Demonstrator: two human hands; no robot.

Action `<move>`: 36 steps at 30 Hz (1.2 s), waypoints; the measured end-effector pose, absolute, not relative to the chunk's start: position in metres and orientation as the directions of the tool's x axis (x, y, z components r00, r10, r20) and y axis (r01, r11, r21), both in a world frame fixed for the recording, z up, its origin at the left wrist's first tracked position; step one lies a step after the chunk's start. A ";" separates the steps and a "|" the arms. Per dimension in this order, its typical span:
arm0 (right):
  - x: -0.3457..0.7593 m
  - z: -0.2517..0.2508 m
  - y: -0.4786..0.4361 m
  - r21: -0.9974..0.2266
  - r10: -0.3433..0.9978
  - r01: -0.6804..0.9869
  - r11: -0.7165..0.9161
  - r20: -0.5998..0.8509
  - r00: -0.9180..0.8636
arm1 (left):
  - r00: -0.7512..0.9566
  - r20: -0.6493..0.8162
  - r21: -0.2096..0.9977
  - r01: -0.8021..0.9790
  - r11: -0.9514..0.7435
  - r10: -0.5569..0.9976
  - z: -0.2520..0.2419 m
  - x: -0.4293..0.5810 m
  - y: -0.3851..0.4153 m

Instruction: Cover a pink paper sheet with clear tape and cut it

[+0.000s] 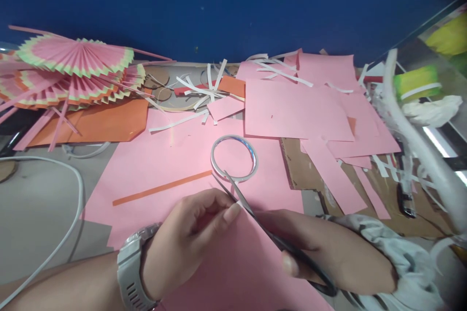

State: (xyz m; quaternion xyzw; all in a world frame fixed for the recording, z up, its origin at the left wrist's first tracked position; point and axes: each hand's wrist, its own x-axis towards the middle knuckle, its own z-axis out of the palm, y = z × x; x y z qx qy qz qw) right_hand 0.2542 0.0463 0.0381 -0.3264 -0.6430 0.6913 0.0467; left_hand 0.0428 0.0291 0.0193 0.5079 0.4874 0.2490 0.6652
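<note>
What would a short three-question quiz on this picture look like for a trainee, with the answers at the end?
1. Which of the person's hands holds the scissors?

2. True or false: the orange strip lies across the white cable.

3. What is worn around the wrist of the left hand?
A) a string of beads
B) a watch
C) a paper band

Key:
1. The right hand.
2. False; the orange strip lies on pink paper.
3. B, a grey watch.
</note>
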 end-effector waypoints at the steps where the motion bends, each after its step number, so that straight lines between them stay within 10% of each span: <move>1: 0.254 0.039 0.046 -0.919 0.485 0.356 -0.169 -0.392 -0.781 | 0.401 -0.395 0.919 0.165 0.359 0.827 0.019 0.043 0.029; 36: 0.253 0.044 0.054 -0.917 0.389 0.309 -0.251 -0.388 -0.836 | 0.452 -0.352 0.932 0.090 0.350 0.820 0.024 0.042 0.030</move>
